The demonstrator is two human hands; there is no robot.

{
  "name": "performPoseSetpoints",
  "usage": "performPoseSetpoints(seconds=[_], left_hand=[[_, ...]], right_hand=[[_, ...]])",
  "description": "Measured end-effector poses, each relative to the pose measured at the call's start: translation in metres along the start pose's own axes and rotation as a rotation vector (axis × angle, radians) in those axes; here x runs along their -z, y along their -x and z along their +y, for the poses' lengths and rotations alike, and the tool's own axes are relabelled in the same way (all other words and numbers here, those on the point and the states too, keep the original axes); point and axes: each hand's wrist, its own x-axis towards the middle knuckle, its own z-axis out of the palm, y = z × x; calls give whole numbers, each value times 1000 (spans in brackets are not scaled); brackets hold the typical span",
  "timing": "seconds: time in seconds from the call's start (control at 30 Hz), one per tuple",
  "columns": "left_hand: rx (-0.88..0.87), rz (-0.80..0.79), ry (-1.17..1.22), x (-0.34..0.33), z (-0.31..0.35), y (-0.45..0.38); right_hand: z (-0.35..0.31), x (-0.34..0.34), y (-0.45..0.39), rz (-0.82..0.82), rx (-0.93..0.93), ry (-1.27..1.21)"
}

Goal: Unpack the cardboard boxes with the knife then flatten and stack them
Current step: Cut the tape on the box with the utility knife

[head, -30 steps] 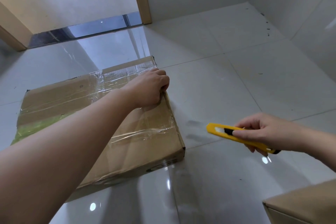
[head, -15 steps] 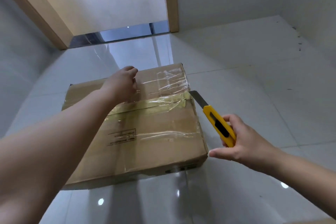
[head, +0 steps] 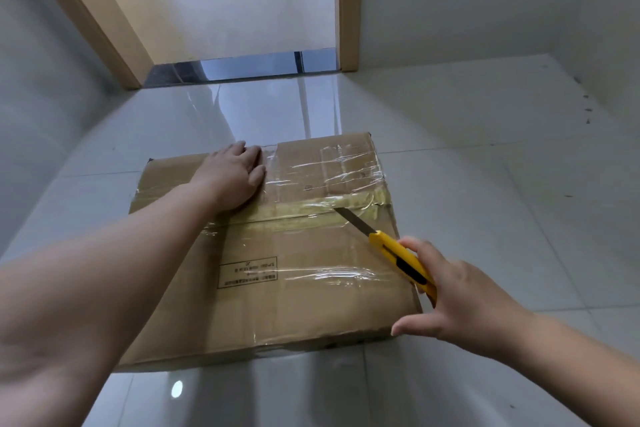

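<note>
Knife (head: 401,258) handle's rear — hidden inside the right hand (head: 464,305).

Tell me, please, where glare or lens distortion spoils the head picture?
Head view: glare streaks the clear tape on the cardboard box and the glossy floor; a lamp spot reflects near the box; wide-angle distortion bows the door frame and swells the left forearm.

Soft, even daylight fills the scene. The glossy floor (head: 450,218) shows glare streaks and one small bright spot. Straight lines bend at the wide-angle edges; focus is slightly soft.
</note>
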Motion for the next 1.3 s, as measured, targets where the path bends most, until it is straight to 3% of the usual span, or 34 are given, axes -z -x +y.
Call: performPoseSetpoints(seconds=[0.2,0.33,0.43,0.6,0.8,0.97,1.07,1.2,1.3], left_hand=[[100,-38,107,4,-14,-25],[227,28,125,2,-18,-33],[297,57,107,-1,-12,-32],[332,55,45,-3,-1,-31],[348,12,39,0,6,-24],[401,-48,76,-4,19,-6],[321,-36,116,-8,31,11],[144,-32,107,-10,52,27],[108,-24,23,-11,69,29]], right_hand=[[14,15,-20,119,109,129],[40,44,-63,363,-143,155],[45,41,-74,493,-333,-10],[5,-14,-49,349,-400,-410],[-29,-29,-41,425,-328,-637],[-14,4,-88,536,-367,-635],[22,48,-124,584,-482,-570],[54,65,-122,441,-575,-605],[57,54,-98,402,-596,-413]])
